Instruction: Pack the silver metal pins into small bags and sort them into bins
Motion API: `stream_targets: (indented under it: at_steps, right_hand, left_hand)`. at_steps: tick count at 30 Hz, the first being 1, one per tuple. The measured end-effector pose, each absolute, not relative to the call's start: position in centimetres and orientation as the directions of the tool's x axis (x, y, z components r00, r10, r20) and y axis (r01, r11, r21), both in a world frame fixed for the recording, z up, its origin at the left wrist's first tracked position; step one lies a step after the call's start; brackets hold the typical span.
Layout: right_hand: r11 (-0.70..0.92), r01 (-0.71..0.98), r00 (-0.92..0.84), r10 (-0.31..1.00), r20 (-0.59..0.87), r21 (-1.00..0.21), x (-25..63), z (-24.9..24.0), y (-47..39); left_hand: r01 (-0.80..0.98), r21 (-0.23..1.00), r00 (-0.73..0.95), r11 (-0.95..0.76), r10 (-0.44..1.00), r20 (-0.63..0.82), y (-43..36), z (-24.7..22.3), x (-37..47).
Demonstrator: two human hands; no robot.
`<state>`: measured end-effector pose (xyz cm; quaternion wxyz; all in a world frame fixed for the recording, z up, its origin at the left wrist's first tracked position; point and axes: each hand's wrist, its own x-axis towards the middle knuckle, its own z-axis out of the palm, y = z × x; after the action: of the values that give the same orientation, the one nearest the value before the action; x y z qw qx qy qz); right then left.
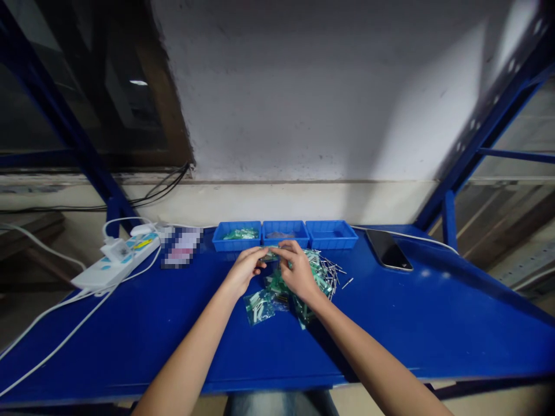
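My left hand (pixel 247 269) and my right hand (pixel 299 273) meet fingertip to fingertip above a pile. Pinched where they meet is a small green plastic packet (pixel 270 253), mostly covered by fingers. Under and beside my right hand lies a heap of green plastic packets (pixel 321 276), and thin metal pins (pixel 333 270) spread from its right side. One clear green packet with white pieces (pixel 259 307) lies flat below my left hand, nearer the table's front. What is inside the pinched packet cannot be made out.
Behind my hands stand three blue bins: the left bin (pixel 225 244) contains green packets, the middle bin (pixel 299 242) clear bags, the right bin (pixel 332 242) shows its floor. A phone (pixel 389 249) lies right; a power strip (pixel 119 263) with white cables sits left on the blue table (pixel 425 323).
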<state>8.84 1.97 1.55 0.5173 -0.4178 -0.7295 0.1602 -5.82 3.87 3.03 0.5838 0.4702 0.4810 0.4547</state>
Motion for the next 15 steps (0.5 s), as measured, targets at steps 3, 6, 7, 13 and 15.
stream_targets:
  at_steps: [3, 6, 7, 13, 15]
  right_hand:
    - [0.536, 0.418, -0.053, 0.82, 0.57, -0.733, 8.8, 1.7, 2.0]
    - [0.385, 0.338, 0.064, 0.901, 0.429, -0.859, 9.0, 2.0, 2.4]
    - [0.341, 0.304, 0.079, 0.921, 0.38, -0.89, 9.1, 2.0, 2.5]
    - [0.183, 0.124, 0.143, 0.969, 0.2, -0.975, 9.6, 2.1, 3.0]
    - [0.244, 0.146, 0.171, 0.948, 0.268, -0.959, 9.7, 2.1, 3.0]
  left_hand:
    - [0.131, 0.979, 0.023, -0.156, 0.988, 0.155, 3.9, 2.6, -5.7]
    - [0.42, 0.786, 0.01, -0.453, 0.869, 0.496, 3.4, 2.7, -5.5]
    - [0.473, 0.725, 0.045, -0.501, 0.835, 0.548, 3.2, 2.8, -5.4]
    - [0.555, 0.523, 0.295, -0.647, 0.741, 0.603, 2.5, 2.8, -4.6]
    - [0.523, 0.612, 0.275, -0.593, 0.797, 0.537, 2.6, 2.6, -4.5]
